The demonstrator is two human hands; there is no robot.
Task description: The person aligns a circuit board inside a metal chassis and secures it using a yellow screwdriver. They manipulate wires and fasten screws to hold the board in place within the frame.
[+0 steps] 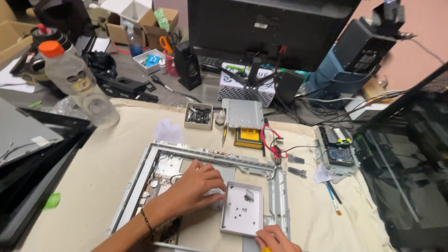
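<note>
A cream cloth (107, 163) covers the cluttered bench — monitor (266, 28) behind, plastic bottle (77, 77) far left of the metal chassis (205, 186). Left hand (198, 186) rests loosely curled inside the chassis, touching the white tray (242, 214); right hand (275, 239) fingers the tray's near edge — grip unclear.

Under your left hand (196, 186) you have a silver-grey metal chassis frame (140, 179), and your wrist carries a thin dark bracelet (147, 220). The shallow tray (242, 214) by your right hand (275, 239) is white, speckled with small dark screws (238, 211). Your work mat (112, 154) is plain cream. Your clear plastic bottle (79, 79) has an orange cap. Your brush (332, 196) has a blue handle. Red wires (273, 140) loop beside a yellow-and-black component (248, 136). Your scissors (165, 43) have orange handles.
</note>
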